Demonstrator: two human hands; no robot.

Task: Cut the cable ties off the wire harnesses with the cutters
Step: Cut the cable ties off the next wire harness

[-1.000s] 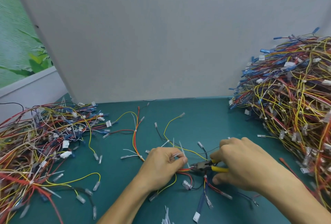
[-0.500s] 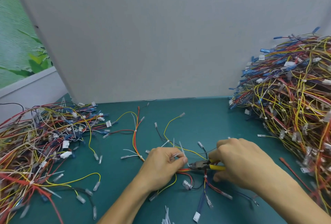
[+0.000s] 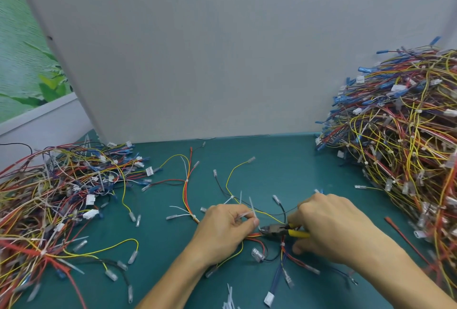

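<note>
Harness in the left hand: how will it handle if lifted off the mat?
Probably floppy: the harness wires curve loosely across the mat. Likely light, since the left hand grips it between thumb and fingers only. Its splayed ends lie among other loose wires, so it may snag or drag them.

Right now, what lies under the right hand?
The cutters, yellow handles gripped in the right hand, and harness wires running beneath it. The handle ends are covered.
</note>
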